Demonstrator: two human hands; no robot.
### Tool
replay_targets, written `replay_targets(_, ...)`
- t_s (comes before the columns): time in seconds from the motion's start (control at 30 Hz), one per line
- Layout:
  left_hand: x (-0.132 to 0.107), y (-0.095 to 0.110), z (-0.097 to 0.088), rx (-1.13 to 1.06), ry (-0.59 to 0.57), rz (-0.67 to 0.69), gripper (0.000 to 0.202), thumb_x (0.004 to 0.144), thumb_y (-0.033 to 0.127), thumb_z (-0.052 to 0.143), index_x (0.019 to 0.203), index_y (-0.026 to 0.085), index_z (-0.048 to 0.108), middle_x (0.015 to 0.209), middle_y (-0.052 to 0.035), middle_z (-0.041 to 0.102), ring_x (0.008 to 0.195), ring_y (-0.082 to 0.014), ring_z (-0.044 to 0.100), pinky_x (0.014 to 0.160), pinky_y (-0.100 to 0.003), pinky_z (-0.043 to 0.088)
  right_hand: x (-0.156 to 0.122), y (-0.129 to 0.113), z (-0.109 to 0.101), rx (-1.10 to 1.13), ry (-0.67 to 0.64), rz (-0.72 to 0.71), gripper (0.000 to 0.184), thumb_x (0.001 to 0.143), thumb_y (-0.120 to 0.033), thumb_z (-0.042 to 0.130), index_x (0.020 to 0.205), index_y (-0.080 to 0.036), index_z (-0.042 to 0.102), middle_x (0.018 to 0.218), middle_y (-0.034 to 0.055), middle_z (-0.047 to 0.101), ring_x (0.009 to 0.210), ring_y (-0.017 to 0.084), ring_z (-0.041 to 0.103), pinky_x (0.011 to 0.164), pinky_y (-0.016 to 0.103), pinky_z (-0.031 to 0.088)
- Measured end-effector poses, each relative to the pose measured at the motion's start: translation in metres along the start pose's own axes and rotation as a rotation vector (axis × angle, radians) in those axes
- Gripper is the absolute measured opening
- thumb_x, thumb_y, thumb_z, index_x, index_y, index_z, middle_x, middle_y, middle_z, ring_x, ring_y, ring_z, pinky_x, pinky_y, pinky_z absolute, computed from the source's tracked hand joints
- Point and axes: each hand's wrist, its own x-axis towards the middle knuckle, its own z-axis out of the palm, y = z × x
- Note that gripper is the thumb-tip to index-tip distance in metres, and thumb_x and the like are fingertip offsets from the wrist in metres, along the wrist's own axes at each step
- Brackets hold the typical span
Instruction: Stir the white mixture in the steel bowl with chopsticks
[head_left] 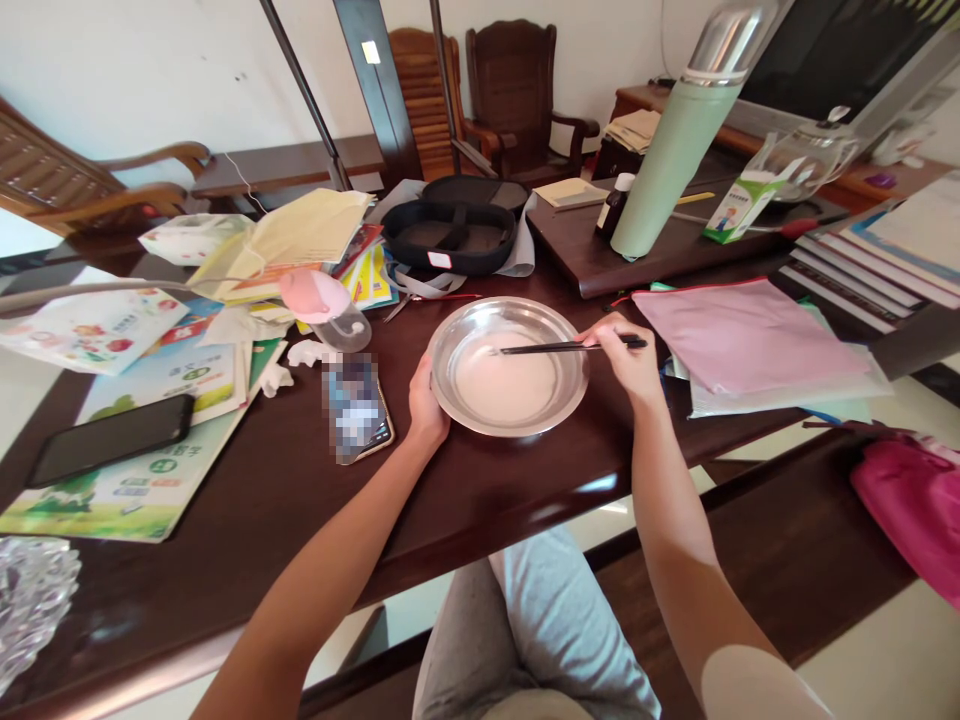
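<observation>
A shiny metal bowl (pixel 568 388) rests on the dark wooden table near its front edge. Inside it lies a pale, whitish mixture (pixel 506 385); whether it is powder or liquid I cannot tell. My left hand (pixel 429 405) grips the bowl's left side, its fingers mostly hidden by the rim. In my right hand (pixel 621 352) are black chopsticks (pixel 544 348), held over the right rim with their tips at the mixture. A phone with a blurred screen (pixel 360 410) lies just left of my left hand.
Behind the bowl sits an open black case (pixel 450 235). A green thermos (pixel 671 160) stands beside a small dark bottle (pixel 615 205) at the back right. Right of the bowl lies a pink zip pouch (pixel 735 335). A pink-lidded cup (pixel 326 310), booklets (pixel 150 480) and a black phone (pixel 112 438) occupy the left.
</observation>
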Motion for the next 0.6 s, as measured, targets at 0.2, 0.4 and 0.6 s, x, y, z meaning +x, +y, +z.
replay_targets(0.2,-0.001,0.0,0.001,0.0,0.038,-0.017,0.02,0.075,0.043,0.078,0.074,0.023,0.074,0.094,-0.0013,0.082,0.1,-0.0245,0.074,0.092,-0.033,0.058,0.003,0.011,-0.009,0.135,0.182,0.052,0.061,0.089,-0.071,0.064,0.046,-0.026,0.059,0.048,0.0007,0.06,0.053,0.019,0.061,0.066,0.039,0.051)
replay_targets(0.4,-0.001,0.001,0.001,0.012,0.006,-0.008,0.023,0.076,0.046,0.079,0.078,0.023,0.075,0.095,-0.0035,0.081,0.113,-0.0275,0.072,0.102,-0.035,0.055,-0.002,-0.004,0.001,0.036,-0.156,0.027,0.043,0.088,-0.063,0.07,0.066,-0.027,0.076,0.075,0.0035,0.078,0.08,0.024,0.073,0.08,0.041,0.055)
replay_targets(0.6,0.0,0.0,0.001,0.014,0.028,-0.015,0.024,0.075,0.046,0.08,0.074,0.023,0.073,0.094,-0.0025,0.081,0.114,-0.0271,0.072,0.102,-0.036,0.055,0.004,0.009,-0.008,0.073,0.291,0.061,0.061,0.088,-0.073,0.063,0.049,-0.026,0.06,0.051,0.0009,0.061,0.057,0.02,0.065,0.071,0.04,0.054)
